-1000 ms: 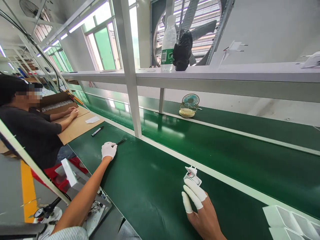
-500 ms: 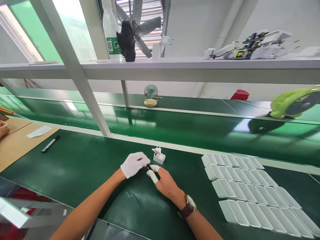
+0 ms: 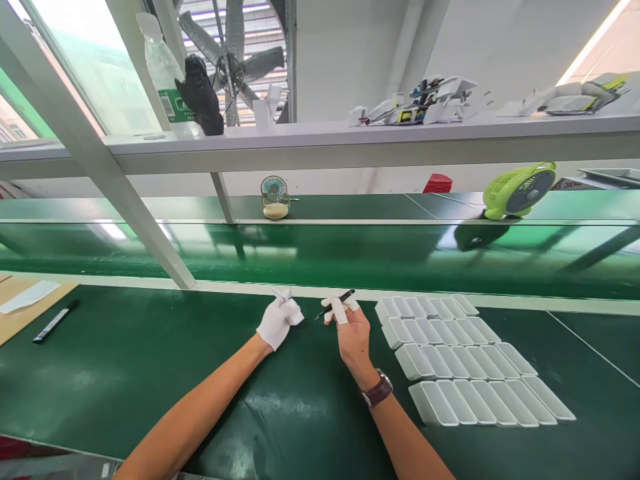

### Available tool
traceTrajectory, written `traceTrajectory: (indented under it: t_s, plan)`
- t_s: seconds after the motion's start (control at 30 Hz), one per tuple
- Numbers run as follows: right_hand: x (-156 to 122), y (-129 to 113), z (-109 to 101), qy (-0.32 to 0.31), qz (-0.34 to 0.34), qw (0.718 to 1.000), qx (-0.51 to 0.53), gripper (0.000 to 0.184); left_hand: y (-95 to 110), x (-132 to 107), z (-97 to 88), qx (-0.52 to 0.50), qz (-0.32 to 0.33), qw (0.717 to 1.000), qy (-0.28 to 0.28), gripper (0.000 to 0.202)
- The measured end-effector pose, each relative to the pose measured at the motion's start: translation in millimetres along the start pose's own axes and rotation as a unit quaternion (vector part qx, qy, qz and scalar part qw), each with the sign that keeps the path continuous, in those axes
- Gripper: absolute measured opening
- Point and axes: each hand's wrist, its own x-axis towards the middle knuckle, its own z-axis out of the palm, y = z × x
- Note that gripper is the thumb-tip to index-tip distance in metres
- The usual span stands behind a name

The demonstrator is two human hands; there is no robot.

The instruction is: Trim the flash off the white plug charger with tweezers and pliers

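My left hand (image 3: pixel 278 321), in a white glove, is closed round a small white plug-shaped part (image 3: pixel 290 308) with metal pins, just above the green table (image 3: pixel 125 373). My right hand (image 3: pixel 349 327), with white finger cots and a wristwatch, pinches a thin black tool like tweezers (image 3: pixel 334 305), its tip pointing left towards the white part. The two hands are a short gap apart.
Rows of white plastic shells (image 3: pixel 465 360) lie to the right of my hands. A black marker (image 3: pixel 55 321) lies far left beside brown card. Beyond are the conveyor belt (image 3: pixel 350 257), a small teal fan (image 3: pixel 275 197), a green fan (image 3: pixel 520 190) and a shelf holding a bottle (image 3: pixel 163 67).
The view swung right. My left hand brought the black tool over; it is now in my right hand. My left hand took hold of the white part.
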Motion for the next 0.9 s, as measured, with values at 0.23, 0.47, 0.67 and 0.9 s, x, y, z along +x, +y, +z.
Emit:
traceTrajectory:
  t_s: [0.23,0.47,0.67,0.9]
  plan:
    - [-19.2,8.6,14.5,-0.111,0.006,0.993,0.029,0.041,45.3,-15.2,-49.5,-0.319,-0.092,0.943,0.028,0.017]
    - [-36.4,11.0,45.8,-0.208,0.017,0.977,-0.048,0.025,37.5,-23.2,-71.4,-0.465,-0.15,0.869,0.081,0.016]
    - [-31.1,0.4,74.2,-0.282,-0.026,0.955,-0.091,0.023,37.2,-20.4,-79.8,-0.489,-0.17,0.853,0.063,0.03]
    - [-24.1,4.1,93.0,-0.328,-0.165,0.904,-0.219,0.022,41.7,-21.7,-83.2,-0.497,-0.16,0.85,0.07,0.028]
